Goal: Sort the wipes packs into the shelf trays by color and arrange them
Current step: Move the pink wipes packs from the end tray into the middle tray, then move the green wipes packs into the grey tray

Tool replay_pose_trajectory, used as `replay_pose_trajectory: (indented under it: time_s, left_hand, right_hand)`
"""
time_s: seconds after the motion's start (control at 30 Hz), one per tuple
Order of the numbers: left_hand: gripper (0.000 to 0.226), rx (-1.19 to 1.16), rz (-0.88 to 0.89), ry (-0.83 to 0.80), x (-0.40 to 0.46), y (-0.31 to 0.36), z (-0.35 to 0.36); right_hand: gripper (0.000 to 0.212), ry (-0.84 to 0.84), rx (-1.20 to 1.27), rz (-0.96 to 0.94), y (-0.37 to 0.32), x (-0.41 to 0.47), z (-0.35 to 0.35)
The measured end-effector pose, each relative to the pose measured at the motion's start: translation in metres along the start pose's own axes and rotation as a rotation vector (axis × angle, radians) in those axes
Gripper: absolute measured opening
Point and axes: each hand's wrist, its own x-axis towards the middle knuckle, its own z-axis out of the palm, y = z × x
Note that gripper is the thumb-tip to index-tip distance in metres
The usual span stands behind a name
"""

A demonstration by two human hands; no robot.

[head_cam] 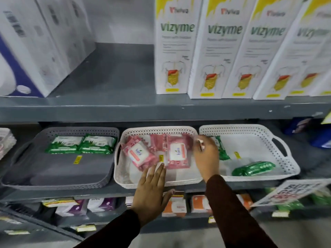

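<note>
grey shelf [161, 111] holds three trays of wipes packs [177, 151].

Left hand [152, 190] flat on pink wipes packs [157, 153] in middle tray [123, 178]; right hand [206, 154] beside green pack [222, 149] (mostly hidden), white tray [279, 138].

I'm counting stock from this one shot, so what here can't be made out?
Head view only:
- Green pack in the right white tray: mostly hidden behind the right hand.
- Pink packs at the back of the middle tray: overlapped and blurred, count unclear.
- Bottom-shelf boxes: print blurred.
- Pink item at the left edge: cut off.
</note>
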Motion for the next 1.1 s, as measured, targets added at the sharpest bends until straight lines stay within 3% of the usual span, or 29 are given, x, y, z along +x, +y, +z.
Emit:
replay_pose_trajectory:
  time_s: [0.07, 0.17, 0.27, 0.53, 0.73, 0.87, 0.97, 1.1]
  left_hand:
    - [0.077, 0.008, 0.033, -0.021, 0.012, 0.019, 0.003]
    - [0.080, 0.010, 0.076, -0.048, 0.028, 0.046, 0.005]
    - [0.079, 0.001, 0.086, -0.065, 0.038, 0.064, 0.008]
    - [0.077, -0.014, 0.061, -0.041, 0.034, 0.064, 0.009]
    - [0.074, -0.088, -0.065, 0.019, -0.004, 0.012, 0.000]
    - [0.077, -0.104, -0.247, 0.081, -0.037, -0.046, -0.015]
    - [0.081, -0.105, -0.406, 0.079, -0.069, -0.101, -0.027]
    - [0.084, -0.085, -0.400, 0.040, -0.097, -0.152, -0.036]
  right_hand:
    - [0.022, 0.079, -0.129, 0.132, 0.037, 0.014, -0.031]
    - [0.045, -0.199, -0.370, 0.345, 0.077, 0.034, -0.058]
    - [0.065, -0.429, -0.354, 0.393, 0.090, 0.037, -0.057]
    - [0.068, -0.258, -0.429, 0.457, 0.098, 0.045, -0.045]
    - [0.058, 0.076, -0.086, 0.426, 0.087, 0.032, -0.058]
    - [0.050, 0.241, 0.143, 0.204, 0.045, 0.021, -0.052]
    - [0.050, 0.115, 0.209, 0.025, -0.008, 0.004, -0.008]
    - [0.044, -0.175, 0.291, -0.084, -0.080, -0.037, 0.073]
